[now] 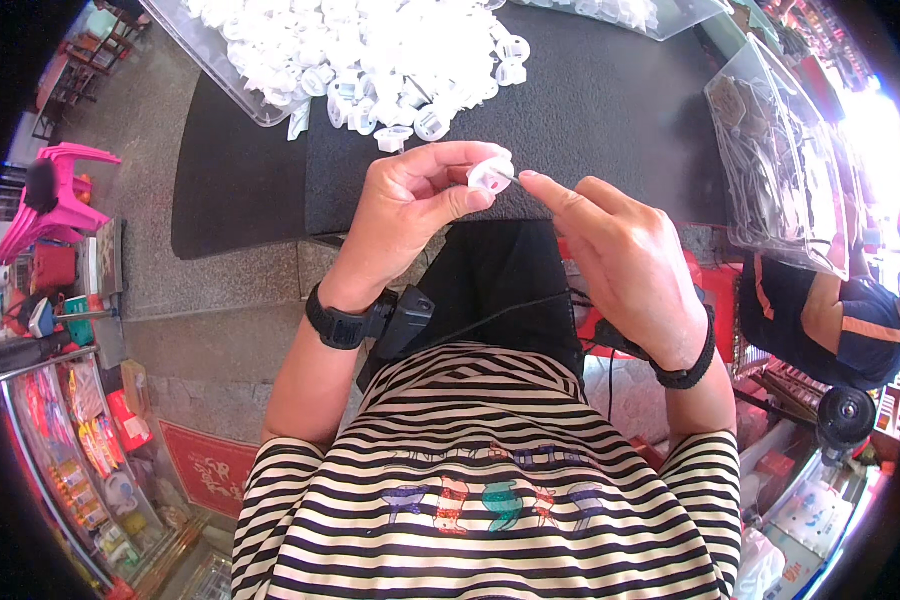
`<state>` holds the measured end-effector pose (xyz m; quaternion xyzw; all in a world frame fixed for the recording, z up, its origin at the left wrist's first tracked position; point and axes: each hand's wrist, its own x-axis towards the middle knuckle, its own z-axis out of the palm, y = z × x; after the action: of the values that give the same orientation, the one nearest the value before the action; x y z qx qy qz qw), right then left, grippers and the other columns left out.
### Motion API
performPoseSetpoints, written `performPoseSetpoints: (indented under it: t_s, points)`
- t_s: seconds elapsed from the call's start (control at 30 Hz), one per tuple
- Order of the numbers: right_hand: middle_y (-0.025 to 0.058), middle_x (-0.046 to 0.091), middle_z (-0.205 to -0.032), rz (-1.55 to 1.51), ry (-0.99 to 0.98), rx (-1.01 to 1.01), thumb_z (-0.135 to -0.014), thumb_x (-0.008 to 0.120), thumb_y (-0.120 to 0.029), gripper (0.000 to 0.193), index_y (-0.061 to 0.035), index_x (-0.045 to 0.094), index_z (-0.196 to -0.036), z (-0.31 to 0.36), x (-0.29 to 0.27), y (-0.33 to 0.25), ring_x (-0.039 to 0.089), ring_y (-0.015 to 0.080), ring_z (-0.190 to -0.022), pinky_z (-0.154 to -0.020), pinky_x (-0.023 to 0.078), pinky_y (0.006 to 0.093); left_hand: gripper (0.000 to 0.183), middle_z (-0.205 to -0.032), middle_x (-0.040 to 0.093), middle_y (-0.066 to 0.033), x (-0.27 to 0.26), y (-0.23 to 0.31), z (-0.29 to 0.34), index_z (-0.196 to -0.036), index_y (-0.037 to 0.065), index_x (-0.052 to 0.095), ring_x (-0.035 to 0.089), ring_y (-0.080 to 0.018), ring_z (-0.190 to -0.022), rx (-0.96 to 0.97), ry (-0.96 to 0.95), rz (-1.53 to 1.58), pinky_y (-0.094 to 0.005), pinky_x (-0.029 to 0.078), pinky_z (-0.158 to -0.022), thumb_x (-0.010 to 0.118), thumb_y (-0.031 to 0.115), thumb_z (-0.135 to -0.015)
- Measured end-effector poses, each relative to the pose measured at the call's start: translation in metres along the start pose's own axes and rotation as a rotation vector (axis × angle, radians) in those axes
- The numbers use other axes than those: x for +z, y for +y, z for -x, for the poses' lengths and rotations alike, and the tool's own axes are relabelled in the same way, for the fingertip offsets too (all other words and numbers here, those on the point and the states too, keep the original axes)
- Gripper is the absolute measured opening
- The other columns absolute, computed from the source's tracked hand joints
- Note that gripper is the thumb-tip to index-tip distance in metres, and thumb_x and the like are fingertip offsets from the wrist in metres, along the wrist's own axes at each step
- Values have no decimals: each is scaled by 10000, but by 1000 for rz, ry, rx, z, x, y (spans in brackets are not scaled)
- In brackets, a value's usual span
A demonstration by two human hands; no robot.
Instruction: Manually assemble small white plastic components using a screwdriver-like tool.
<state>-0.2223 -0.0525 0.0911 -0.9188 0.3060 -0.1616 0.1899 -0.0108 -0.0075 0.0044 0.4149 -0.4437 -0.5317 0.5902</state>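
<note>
Between the thumb and index finger of my left hand (398,205) is a small round white plastic part (487,180), held over the near edge of the black table. Its face is turned toward my right hand (622,250), which is closed in a pinch. A thin, dark, rod-like piece (510,178) runs from those right fingertips to the face of the part; its full length and kind are hidden by the fingers. Just beyond my left hand, a heap of similar white plastic parts (370,60) spills from a clear tray (255,105) onto the black table (610,120).
On the table's right side stands a clear plastic box (770,180) with grey cable-like strands inside. Another clear tray (660,22) of white pieces lies at the far edge. A person in dark clothing (850,325) is close on the right. Pink stools (65,195) stand at left.
</note>
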Motion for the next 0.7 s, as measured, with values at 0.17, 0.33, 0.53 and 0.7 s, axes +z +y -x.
performPoseSetpoints:
  t_s: [0.17,0.33,0.53,0.7]
  points:
    - [128,520,-726,25,-6,-25,-796,562,42,467,-64,629,-1245,-2,-2,-1,571,306,-617,-593,475,389,339,-1177,669,-119,0,0,-1,-1185,-20,641,645,-149,-1026,10,-3,-5,-280,526,-922,666,-83,-852]
    - [121,524,-728,34,5,-39,-788,577,36,465,-66,633,-1238,-4,1,1,573,301,-597,-575,478,385,329,-1159,678,-114,1,0,0,-1176,-23,648,648,-143,-1017,18,3,-16,-273,527,-909,670,-80,-852]
    - [110,523,-730,93,-8,-46,-788,589,37,459,-77,638,-1230,-6,1,-3,580,293,-586,-563,485,385,312,-1000,717,-61,4,0,0,-1156,-4,679,659,-97,-915,63,15,-94,-238,544,-840,716,-13,-847]
    - [112,527,-742,130,6,-34,-795,594,37,453,-89,638,-1228,-2,-1,-10,587,309,-596,-560,487,392,320,-1080,698,-96,3,0,1,-1171,-10,660,656,-124,-961,57,26,-42,-259,540,-869,691,-44,-854]
